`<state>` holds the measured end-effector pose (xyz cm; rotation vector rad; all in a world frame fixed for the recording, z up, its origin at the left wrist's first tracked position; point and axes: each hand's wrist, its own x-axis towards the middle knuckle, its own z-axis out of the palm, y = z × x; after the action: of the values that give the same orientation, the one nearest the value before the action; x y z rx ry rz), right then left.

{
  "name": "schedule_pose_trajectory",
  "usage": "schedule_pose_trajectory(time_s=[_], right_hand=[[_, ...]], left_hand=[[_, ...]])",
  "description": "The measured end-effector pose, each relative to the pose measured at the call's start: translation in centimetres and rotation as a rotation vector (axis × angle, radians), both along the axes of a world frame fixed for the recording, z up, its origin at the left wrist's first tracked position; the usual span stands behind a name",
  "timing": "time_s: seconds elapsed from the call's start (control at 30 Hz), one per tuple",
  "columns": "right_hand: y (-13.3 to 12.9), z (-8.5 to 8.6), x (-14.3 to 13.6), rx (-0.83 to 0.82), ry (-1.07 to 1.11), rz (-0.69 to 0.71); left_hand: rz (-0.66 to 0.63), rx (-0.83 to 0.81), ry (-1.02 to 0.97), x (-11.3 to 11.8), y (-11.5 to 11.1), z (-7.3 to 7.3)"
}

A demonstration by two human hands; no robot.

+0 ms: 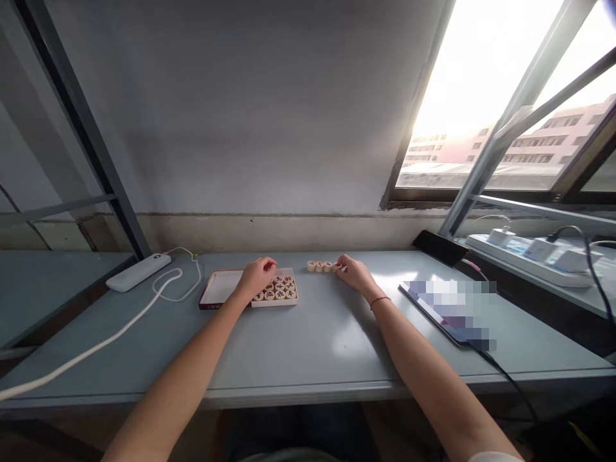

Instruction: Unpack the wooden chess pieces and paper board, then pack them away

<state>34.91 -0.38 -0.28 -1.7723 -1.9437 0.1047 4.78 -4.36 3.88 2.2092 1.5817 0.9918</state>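
Inspection of the grey desk finds a shallow white tray of round, character-marked pieces left of centre, with a dark-red-edged box half lying open against its left side. A short row of similar pieces stands apart, to the right of the tray and towards the wall. The left hand is above the tray, partly covering its far left part; its fingers are curled inward, and whether they enclose a piece cannot be told. The right hand is at the right end of the row, fingertips against the end piece and partly hiding it; whether they grip it or merely touch it cannot be told. Risks noted, as judgement: sideways pressure from the right fingertips could push the end piece into its neighbours and bend or break the line, the pieces being close together and nothing visible holding them in place. A low pass of the left wrist could catch the tray wall and shift the tray or spill its contents. A loose pinch on a small, round-edged piece could let it slip and roll across the smooth desktop, perhaps as far as the front edge
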Motion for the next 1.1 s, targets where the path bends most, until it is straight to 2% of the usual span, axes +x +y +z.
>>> schedule_pose_trajectory(time_s=[0.23, 0.33, 0.4, 0.47, 0.6, 0.67, 0.87, 1.1], right_hand=[[0.3, -0.4, 0.3, 0.032, 0.002, 0.026], [0.1, 0.2, -0.2, 0.134, -0.040, -0.019], [-0.4, 0.7, -1.4, 0.188, -0.033, 0.008], [-1.1, 1.2, -3.3, 0.167, 0.022, 0.134], [-2.9, 1.4, -7.3, -0.014, 0.123, 0.478], [-3.7, 1.3, -8.6, -0.069, 0.109, 0.551], [-4.9, 1.7, -9.5, -0.112, 0.039, 0.520], [-5.1, 2.0, -9.6, -0.159, 0.048, 0.515]], left_hand=[[0.025, 0.005, 0.058, -0.3, 0.1, 0.1], [0.066, -0.007, 0.169, -0.9, 0.6, 0.0], [0.096, -0.041, 0.274, -1.4, 0.9, -0.1], [0.115, -0.083, 0.365, -1.8, 0.9, -0.2], [0.119, -0.153, 0.440, -2.0, 0.7, -0.3], [0.115, -0.184, 0.460, -2.0, 0.6, -0.2], [0.093, -0.288, 0.494, -2.0, 0.5, 0.3], [0.057, -0.417, 0.537, -2.4, -0.1, 2.0]])
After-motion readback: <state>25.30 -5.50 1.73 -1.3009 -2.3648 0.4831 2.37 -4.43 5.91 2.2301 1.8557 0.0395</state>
